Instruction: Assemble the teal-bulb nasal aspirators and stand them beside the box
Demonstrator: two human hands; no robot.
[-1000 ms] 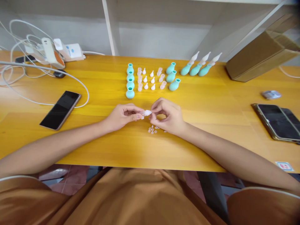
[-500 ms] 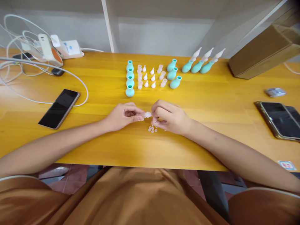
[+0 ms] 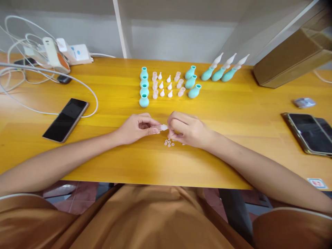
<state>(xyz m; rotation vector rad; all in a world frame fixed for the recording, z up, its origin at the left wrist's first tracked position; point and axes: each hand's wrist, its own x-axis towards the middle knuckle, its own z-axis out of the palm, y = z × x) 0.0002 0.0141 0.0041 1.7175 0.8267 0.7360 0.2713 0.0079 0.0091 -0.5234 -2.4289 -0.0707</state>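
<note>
My left hand (image 3: 135, 128) pinches a small translucent connector tube (image 3: 160, 128) between thumb and fingers. A white nozzle tip (image 3: 164, 127) sits at the tube's right end, pointing toward my right hand (image 3: 191, 129). The right fingers are closed around the nozzle's thin end, and their tips are partly hidden. Several small pale rings (image 3: 169, 142) lie on the table just below the right fingers. Beyond the hands stand loose translucent connectors (image 3: 155, 94) and white nozzle tips (image 3: 169, 93) in short columns.
Teal bulbs (image 3: 144, 100) form a column behind my left hand; more teal bulbs (image 3: 194, 91) stand to the right. Three teal bulbs with white nozzles (image 3: 228, 72) are at the back. Phones (image 3: 66, 120), cables, a power strip (image 3: 81, 53) and a cardboard box (image 3: 287, 62) lie around.
Almost nothing differs. Both hands keep the same hold on the connector tube and nozzle, and the view has shifted very slightly.
</note>
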